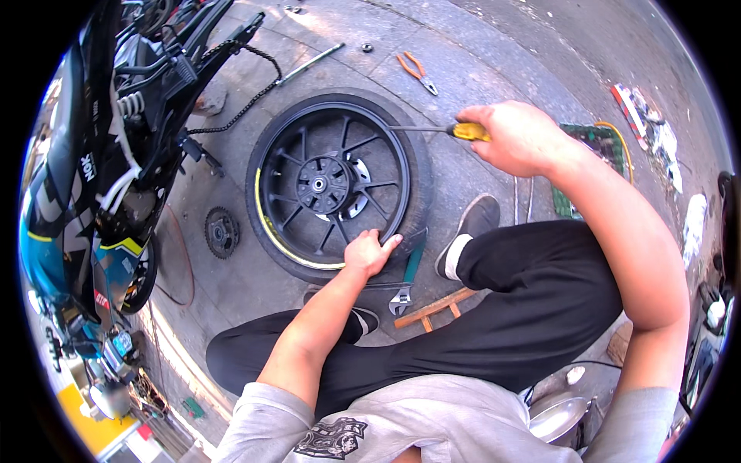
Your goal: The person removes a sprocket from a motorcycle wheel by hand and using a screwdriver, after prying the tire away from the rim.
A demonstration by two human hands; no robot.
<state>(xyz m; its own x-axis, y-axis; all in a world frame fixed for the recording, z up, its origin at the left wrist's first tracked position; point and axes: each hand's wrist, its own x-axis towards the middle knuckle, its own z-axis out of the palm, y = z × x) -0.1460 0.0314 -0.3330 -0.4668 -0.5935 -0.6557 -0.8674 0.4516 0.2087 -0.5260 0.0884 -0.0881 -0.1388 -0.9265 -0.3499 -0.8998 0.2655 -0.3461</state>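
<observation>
A black motorcycle wheel with a tyre around its rim lies flat on the paving in front of me. My right hand is closed round the yellow handle of a screwdriver. Its long shaft points left, and the tip meets the rim's edge beside the tyre at the upper right. My left hand grips the near right part of the rim, its thumb stretched toward the tyre. Close by lies an adjustable wrench with a green handle, partly against the tyre.
A partly stripped motorcycle stands at the left, its chain hanging toward the wheel. A sprocket lies left of the wheel, orange-handled pliers beyond it. A green tool tray sits behind my right forearm; a small wooden frame lies between my legs.
</observation>
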